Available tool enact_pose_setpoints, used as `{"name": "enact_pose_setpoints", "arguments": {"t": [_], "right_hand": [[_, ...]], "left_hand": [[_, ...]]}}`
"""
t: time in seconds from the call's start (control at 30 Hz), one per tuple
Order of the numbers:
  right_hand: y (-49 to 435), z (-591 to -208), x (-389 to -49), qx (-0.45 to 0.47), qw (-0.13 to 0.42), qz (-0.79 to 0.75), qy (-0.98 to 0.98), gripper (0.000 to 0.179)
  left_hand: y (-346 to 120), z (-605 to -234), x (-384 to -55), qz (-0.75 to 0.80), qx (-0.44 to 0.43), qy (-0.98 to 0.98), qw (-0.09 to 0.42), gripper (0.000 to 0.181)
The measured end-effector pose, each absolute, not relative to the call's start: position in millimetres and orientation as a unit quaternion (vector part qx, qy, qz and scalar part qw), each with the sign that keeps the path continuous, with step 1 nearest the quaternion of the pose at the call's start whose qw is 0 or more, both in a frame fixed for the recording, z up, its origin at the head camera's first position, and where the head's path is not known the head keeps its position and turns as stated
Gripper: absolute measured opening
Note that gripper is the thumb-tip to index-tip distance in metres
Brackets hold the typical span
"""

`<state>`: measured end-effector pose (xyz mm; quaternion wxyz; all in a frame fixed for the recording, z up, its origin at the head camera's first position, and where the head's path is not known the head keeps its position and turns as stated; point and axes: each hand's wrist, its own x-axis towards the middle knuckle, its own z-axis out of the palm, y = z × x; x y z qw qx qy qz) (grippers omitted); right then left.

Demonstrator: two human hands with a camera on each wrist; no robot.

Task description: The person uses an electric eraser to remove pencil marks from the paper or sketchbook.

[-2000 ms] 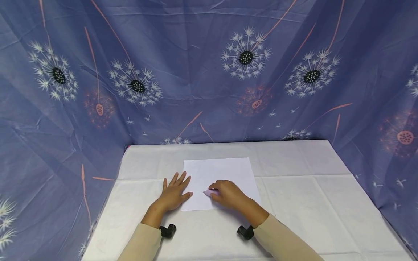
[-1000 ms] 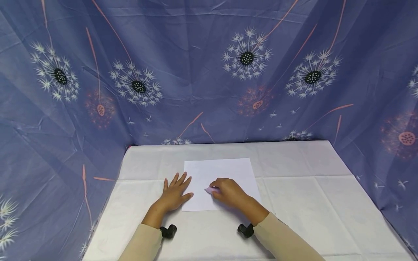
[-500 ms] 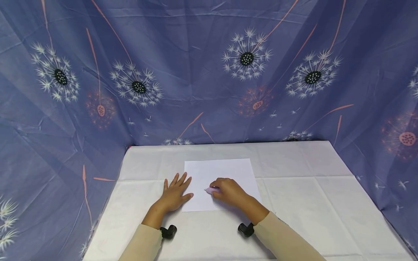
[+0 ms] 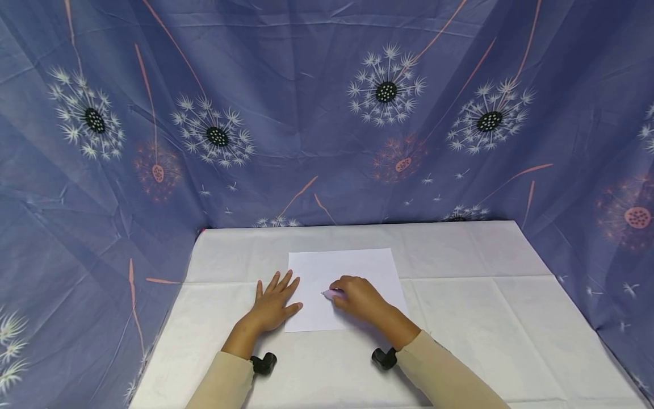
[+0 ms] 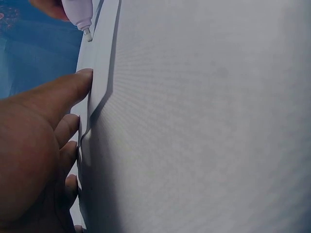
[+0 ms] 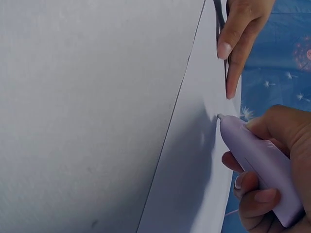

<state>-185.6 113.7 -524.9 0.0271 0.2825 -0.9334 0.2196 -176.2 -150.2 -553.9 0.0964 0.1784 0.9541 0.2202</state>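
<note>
A blank white sheet of paper [image 4: 317,267] lies on the table, its near edge also visible in the right wrist view. My left hand [image 4: 273,307] rests on the sheet's left edge, fingers spread and palm down. With my right hand [image 4: 360,298] I grip a thick lavender pen-shaped tool [image 6: 257,162] over the middle of the sheet. My thumb lies along its upper side and the other fingers curl underneath. The narrow pale tip points left and stands right at the paper. In the left wrist view the tool's tapered end [image 5: 80,14] shows beyond my thumb.
A white cloth [image 4: 460,318] with fold creases covers the table. Behind and at both sides hangs a blue curtain [image 4: 306,113] with dandelion prints. Black wrist cameras sit at my left cuff [image 4: 237,372] and right cuff [image 4: 414,352].
My right hand and the lavender tool have shifted slightly up and to the right across the sheet. My left hand has stayed in place on the paper.
</note>
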Motion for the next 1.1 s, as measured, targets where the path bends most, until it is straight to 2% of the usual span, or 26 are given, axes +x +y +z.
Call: {"name": "enact_pose_setpoints", "arguments": {"t": [0.53, 0.7, 0.9, 1.1], "right_hand": [[114.3, -524.6, -187.2, 0.286, 0.015, 0.219, -0.933, 0.019], [114.7, -524.7, -188.5, 0.282, 0.025, 0.216, -0.934, 0.018], [114.4, -524.2, -187.8, 0.291, 0.010, 0.219, -0.931, 0.018], [114.8, -524.0, -190.1, 0.280, 0.032, 0.218, -0.935, 0.018]], "left_hand": [[-150.4, -552.4, -176.1, 0.219, 0.178, 0.954, 0.105, 0.068], [-150.9, -554.7, -177.6, 0.218, 0.179, 0.954, 0.100, 0.067], [-151.0, -555.0, -177.5, 0.220, 0.179, 0.954, 0.098, 0.067], [-150.6, -553.8, -176.6, 0.226, 0.178, 0.953, 0.096, 0.067]]}}
